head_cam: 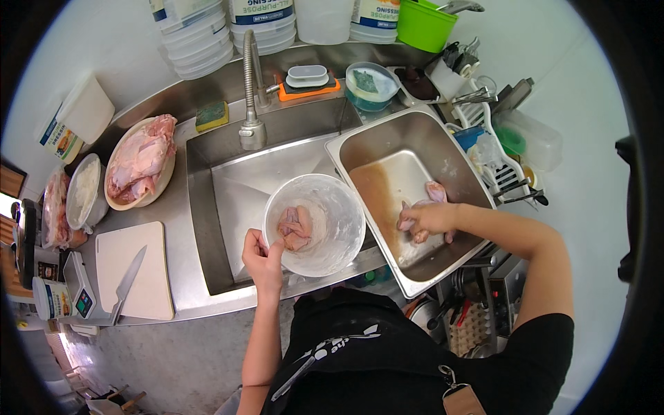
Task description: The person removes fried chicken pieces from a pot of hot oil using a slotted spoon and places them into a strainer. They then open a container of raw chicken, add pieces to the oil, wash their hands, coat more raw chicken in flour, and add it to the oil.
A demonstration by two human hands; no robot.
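Observation:
My left hand (262, 259) pinches the near left rim of a translucent white plastic tub (340, 228), tilted so that I see into it. Raw chicken (294, 228) lies at the tub's bottom, and pale residue coats its walls. To the right, my right hand (433, 220) reaches down into a deep stainless steel pan (373, 122), its fingers around a raw chicken piece (406, 220). Another raw chicken piece (436, 191) shows just beyond that hand. Thin brownish liquid (371, 194) covers the left part of the pan's floor. My fingers partly hide the pieces there.
The tub is over a steel sink (244, 192) with a spring-neck faucet (252, 129). At left are a bowl of raw chicken (140, 161), a bowl of white powder (85, 189), and a knife (129, 280) on a cutting board (155, 259). A dish rack (498, 150) stands right.

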